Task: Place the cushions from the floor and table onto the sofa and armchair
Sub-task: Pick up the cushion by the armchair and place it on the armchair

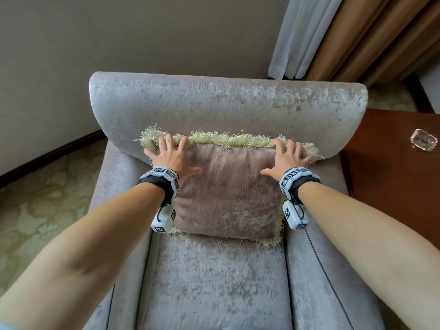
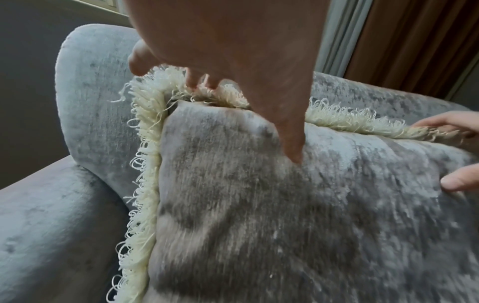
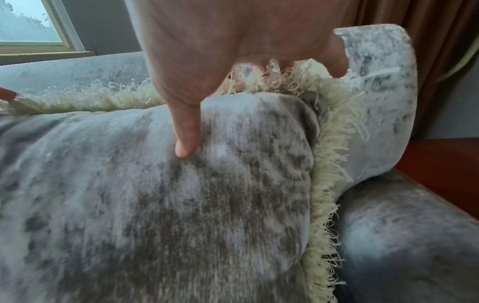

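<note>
The cushion [image 1: 226, 191] stands on the armchair [image 1: 214, 277] seat, leaning against the backrest. The left hand [image 1: 170, 158] and right hand [image 1: 287, 158] lie spread on its top corners, fingers [image 1: 166, 141] apart over the fringe, thumbs on its face, clamping nothing. Released carelessly, the soft cushion could slump forward onto the seat, or skew if one hand presses harder; the table [image 1: 392, 163] alongside bears a glass dish [image 1: 425, 140]
</note>
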Available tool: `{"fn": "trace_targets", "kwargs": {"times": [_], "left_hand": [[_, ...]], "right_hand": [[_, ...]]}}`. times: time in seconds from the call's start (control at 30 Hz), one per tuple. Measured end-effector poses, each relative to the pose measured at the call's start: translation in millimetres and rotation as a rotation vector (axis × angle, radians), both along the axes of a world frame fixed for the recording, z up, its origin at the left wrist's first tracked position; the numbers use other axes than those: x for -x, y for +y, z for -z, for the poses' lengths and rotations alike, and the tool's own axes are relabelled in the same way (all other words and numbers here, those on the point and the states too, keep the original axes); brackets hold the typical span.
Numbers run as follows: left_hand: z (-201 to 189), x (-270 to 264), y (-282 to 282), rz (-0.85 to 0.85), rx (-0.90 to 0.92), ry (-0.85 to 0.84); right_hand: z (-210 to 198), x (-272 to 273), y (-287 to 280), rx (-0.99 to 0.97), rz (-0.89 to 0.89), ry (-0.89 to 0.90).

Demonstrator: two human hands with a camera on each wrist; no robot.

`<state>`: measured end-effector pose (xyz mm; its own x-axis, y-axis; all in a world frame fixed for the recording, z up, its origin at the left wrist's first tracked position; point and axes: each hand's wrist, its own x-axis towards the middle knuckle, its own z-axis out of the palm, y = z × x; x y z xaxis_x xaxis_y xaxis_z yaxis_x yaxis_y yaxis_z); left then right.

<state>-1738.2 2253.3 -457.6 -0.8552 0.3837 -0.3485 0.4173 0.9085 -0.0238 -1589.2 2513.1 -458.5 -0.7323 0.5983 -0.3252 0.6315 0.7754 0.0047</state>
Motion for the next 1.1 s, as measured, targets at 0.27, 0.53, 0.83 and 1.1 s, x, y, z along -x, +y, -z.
{"fn": "trace_targets", "kwargs": {"times": [0.27,0.53,0.83,1.1], "left_hand": [[-36.3,-23.0,-4.0,-0.126,-0.247,0.043],[-86.0,-68.2,1.0,-0.187,-0.569,0.118],[-148.0,-104.6,12.8,-0.074,-0.72,0.155],[-192.4,-128.3,38.6,0.116,-0.838,0.119]], "right_hand": [[-32.8,-4.5,-5.9,0.078,-0.001,0.167],[-85.8,-29.7,-22.4,0.256,0.058,0.474],[-149.2,-79.8,-41.3,0.217,0.092,0.571],[-185.5,-136.3,-52.9,0.155,0.242,0.639]]}}
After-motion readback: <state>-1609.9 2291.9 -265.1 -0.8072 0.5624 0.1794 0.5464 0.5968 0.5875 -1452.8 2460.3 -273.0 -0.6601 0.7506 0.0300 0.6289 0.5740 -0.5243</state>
